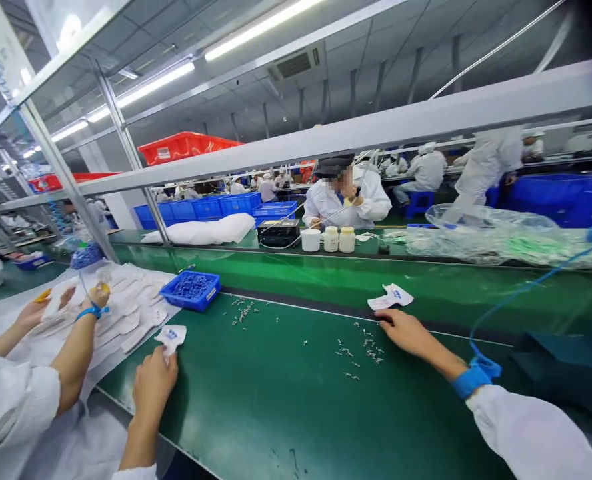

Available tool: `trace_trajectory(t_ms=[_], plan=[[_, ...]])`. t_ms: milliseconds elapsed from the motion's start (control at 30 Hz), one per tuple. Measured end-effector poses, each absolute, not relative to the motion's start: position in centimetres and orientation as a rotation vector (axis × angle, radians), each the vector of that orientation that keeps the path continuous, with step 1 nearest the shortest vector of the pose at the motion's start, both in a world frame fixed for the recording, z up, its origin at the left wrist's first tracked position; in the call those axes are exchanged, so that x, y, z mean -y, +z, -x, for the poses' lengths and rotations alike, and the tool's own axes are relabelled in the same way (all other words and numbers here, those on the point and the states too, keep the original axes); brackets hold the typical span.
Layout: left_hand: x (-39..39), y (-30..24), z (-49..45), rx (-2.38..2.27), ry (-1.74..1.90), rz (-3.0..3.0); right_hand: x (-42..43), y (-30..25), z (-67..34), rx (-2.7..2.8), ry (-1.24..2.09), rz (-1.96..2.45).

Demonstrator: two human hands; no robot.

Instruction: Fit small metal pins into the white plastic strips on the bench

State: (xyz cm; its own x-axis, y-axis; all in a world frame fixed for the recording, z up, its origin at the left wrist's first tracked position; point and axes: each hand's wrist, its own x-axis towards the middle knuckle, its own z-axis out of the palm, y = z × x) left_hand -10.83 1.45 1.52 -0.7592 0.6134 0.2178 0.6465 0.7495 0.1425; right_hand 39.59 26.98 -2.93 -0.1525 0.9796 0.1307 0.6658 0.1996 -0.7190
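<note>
Clearly, both hands are busy with small white printed pieces over the green work surface (276,407), and the arms are spread well apart. Close to the near edge, the left hand (155,383) has the near white piece (172,338) nipped at its lower end between thumb and fingers, its blue print facing up beyond the knuckles. Farther off, the right hand (401,330) reaches to the far white piece (392,297), which lies by the dark strip along the back; the fingertips meet its lower left tip, but from where I stand I cannot tell whether they pinch it or merely rest there. To handle these well, I'd say, keep the hold light and at the narrow end, so that neither piece creases and the print stays uncovered. The right wrist wants most care: loose metal parts (375,353) are scattered just below that hand, and a low sweep could send them sliding. Its blue wrist strap (471,382) trails a blue cord (526,287), best kept clear of them too. On the left, the elbow should stay tucked, since a co-worker's hands (96,297) are near, and the blue tray (191,291) sits just beyond the held piece.
</note>
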Motion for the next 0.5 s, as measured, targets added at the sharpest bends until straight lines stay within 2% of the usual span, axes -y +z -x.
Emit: trace_trajectory(t_ms=[100,200,367,433,500], plan=[[-0.8,1.6,9.4,2.768,-0.404,1.102,-26.7,-2.6,-39.1,2.038,0.566,1.516],[0.4,1.0,5.7,2.734,-0.669,1.246,-25.5,-2.3,-38.7,2.146,0.471,1.492],[1.7,-0.9,-6.1,2.656,-1.074,1.723,-20.3,-4.0,-38.6,2.270,0.400,1.480],[1.3,-1.6,-11.5,2.532,-1.048,1.919,-18.1,-4.7,-38.7,2.277,0.364,1.511],[0.5,-2.2,-16.3,2.445,-0.872,2.123,-16.6,-4.9,-38.8,2.263,0.325,1.506]])
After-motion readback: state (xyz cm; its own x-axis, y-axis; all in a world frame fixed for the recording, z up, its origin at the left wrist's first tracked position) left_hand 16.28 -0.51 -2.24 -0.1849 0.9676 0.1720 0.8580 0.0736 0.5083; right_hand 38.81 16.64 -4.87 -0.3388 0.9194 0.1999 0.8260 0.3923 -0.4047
